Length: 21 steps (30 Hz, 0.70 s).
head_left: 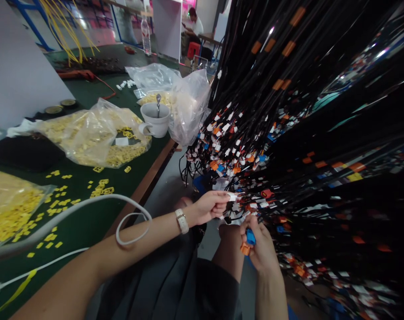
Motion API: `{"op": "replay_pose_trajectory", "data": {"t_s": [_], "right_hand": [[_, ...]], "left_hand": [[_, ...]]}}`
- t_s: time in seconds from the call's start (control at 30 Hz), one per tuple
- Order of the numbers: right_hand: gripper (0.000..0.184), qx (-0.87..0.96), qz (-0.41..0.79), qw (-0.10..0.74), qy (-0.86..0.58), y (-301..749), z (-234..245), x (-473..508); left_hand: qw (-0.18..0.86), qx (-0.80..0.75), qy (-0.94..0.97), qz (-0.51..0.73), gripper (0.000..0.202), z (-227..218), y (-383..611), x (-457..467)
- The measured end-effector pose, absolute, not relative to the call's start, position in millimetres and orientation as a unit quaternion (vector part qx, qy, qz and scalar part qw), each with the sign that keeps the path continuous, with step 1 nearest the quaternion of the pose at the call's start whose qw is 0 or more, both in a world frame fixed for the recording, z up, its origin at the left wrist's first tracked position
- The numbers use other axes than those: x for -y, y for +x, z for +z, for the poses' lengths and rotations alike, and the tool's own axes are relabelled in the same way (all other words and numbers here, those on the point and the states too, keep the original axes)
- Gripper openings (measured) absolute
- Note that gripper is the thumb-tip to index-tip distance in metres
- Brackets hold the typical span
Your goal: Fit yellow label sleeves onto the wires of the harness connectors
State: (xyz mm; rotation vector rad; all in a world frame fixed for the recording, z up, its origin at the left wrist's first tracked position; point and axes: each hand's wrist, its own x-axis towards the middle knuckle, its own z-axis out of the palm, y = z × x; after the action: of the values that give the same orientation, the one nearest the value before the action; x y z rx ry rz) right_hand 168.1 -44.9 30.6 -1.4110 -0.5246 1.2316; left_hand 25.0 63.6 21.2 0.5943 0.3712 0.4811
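My left hand [211,207], with a watch [181,221] on its wrist, pinches a small white connector [233,196] at the end of thin wires. Lower and to the right, my right hand [262,244] is closed around a blue connector [250,237] and an orange connector [245,248]. Their wires are hidden by the fingers. Both hands are in front of a thick hanging mass of black cables [251,84], whose ends carry many white, orange, blue and red connectors.
On the left, a green table [98,262] bears plastic bags of yellow clips [91,133], loose yellow pieces [57,202] and a white cup [156,120] with a spoon. A white cable [102,200] loops above my left forearm. A person [195,26] sits far back.
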Motion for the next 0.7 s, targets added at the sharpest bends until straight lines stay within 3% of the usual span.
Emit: {"op": "replay_pose_trajectory", "data": {"t_s": [0.27, 0.47, 0.7], "right_hand": [[0.034, 0.200, 0.538, 0.611, -0.546, 166.6, 32.3, 38.9], [0.023, 0.173, 0.551, 0.626, -0.523, 173.3, 34.5, 38.3], [0.026, 0.193, 0.522, 0.641, -0.529, 170.9, 28.3, 38.1]], "left_hand": [[0.847, -0.400, 0.267, 0.228, 0.030, 13.8, 33.1, -61.0], [0.867, -0.372, 0.238, 0.229, 0.030, 13.1, 36.9, -57.3], [0.892, -0.329, 0.224, 0.212, 0.020, 12.6, 36.4, -52.6]]}}
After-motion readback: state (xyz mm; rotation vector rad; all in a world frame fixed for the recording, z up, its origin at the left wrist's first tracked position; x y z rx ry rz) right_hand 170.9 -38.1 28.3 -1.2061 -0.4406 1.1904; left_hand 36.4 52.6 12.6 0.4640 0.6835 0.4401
